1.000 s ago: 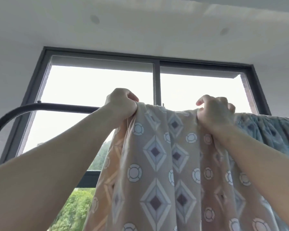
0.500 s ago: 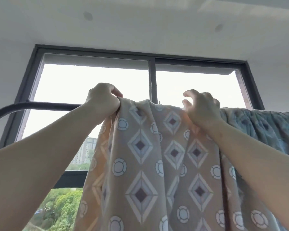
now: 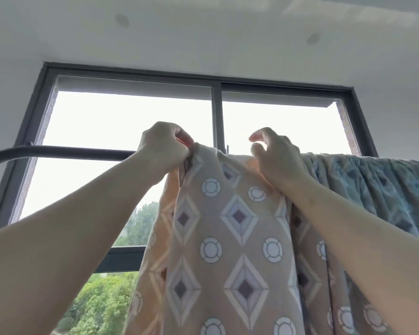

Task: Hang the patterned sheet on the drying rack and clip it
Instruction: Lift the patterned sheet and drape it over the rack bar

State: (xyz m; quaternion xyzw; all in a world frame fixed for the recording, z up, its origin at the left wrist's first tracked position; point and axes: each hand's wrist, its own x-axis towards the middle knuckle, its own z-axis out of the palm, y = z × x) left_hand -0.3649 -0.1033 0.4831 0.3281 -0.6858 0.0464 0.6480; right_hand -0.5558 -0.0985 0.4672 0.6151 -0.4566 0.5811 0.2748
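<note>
While gripping sheet [image 3: 228, 226] at its top edge with left hand [image 3: 165, 147], fist clamped right at rail [image 3: 70, 151], looks hung but not spread. Right hand [image 3: 277, 160] further along, apart from left, heel on sheet, thumb and forefinger parted, pinching nothing. Draped over rail just beside blue cloth [image 3: 373, 187], falling down front in bunched folds. Left to do: pull flat along bare rail, then clip. No clip in view, so clipping likely not started.

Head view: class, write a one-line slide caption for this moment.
Left hand grips the top edge of the patterned sheet draped over the drying rack rail, right hand resting alongside, against a bright window.
</note>
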